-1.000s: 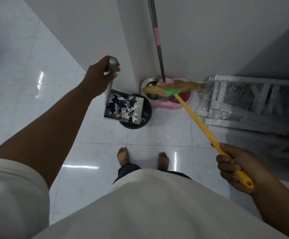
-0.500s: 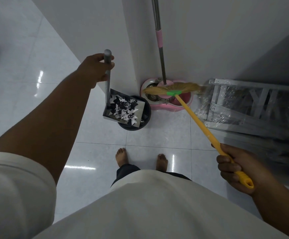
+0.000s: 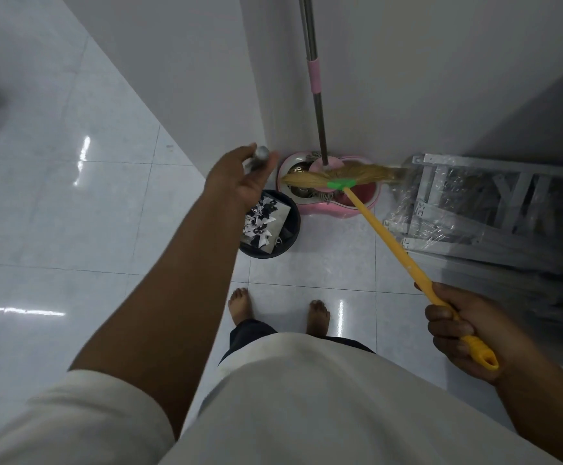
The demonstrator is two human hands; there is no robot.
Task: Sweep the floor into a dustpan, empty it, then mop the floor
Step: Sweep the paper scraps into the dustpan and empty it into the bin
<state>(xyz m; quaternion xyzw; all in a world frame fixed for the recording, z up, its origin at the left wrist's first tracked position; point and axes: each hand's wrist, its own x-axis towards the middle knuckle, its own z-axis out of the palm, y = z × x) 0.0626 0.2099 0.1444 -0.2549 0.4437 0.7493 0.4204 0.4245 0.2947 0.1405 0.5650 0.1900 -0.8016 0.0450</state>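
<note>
the left hand [image 3: 240, 181] is wrapped around the top of the dustpan's grey handle [image 3: 259, 156], whose rounded end sticks out above the thumb and fingers. the dustpan [image 3: 268, 223] hangs straight below that hand, partly hidden by the wrist, and it sits over the mouth of a dark round bin [image 3: 287, 239]. black and white paper scraps [image 3: 260, 219] lie heaped in the pan.

the right hand [image 3: 464, 333] is clenched on the low end of the broom's yellow handle [image 3: 394, 250], the yellow tip poking out past the little finger. from that hand the handle slopes up and away to the left, ending in a green collar [image 3: 340, 184] and the straw head [image 3: 370, 172], which is held off the floor, just to the right of the left hand.

behind the straw head stands a pink mop bucket [image 3: 327, 209] against the wall corner, with the mop pole [image 3: 317, 95] rising from it. a wrapped metal frame [image 3: 494, 209] lies beyond the right hand. two bare feet [image 3: 240, 305] stand on the white floor tiles [image 3: 72, 213], between the two hands and nearer the body.
</note>
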